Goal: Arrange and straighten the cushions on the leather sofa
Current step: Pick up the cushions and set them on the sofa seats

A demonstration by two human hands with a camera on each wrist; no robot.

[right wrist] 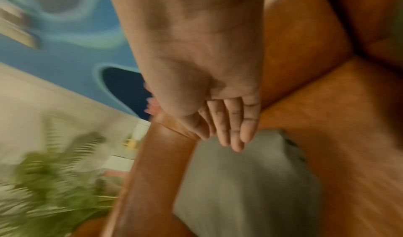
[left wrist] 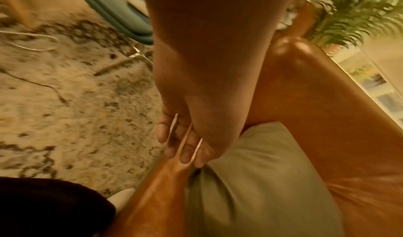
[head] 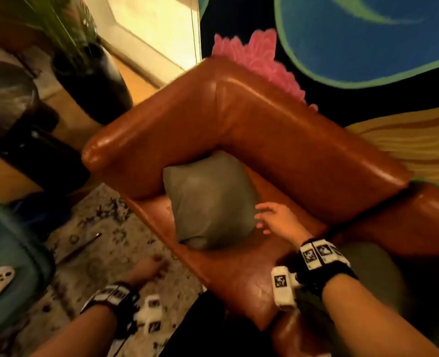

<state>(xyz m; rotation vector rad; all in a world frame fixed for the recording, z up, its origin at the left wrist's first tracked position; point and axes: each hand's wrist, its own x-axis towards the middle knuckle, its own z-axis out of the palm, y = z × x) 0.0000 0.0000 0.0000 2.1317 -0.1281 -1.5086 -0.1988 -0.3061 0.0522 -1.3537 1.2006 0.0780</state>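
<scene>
I have one grey-green cushion (head: 210, 202) seated in the corner of the leather sofa (head: 277, 130), leaning where the armrest meets the backrest, its lower edge on the seat. My right hand (head: 277, 219) is beside the cushion's right edge, fingers (head: 261, 208) extended and spread, released, holding nothing; whether they touch the fabric I cannot tell. My left hand (head: 151, 265) hangs low over the patterned rug (head: 102, 228), off the sofa's front edge, with its fingers loosely curled and nothing grasped.

Step in hand, as I judge it: final squaring of this corner cushion. It appears slightly rotated.

A second cushion (head: 368, 266), blurred, lies on the seat under my right forearm. The next move calls for shifting attention there: grasp it by both sides and stand it upright against the backrest.
</scene>
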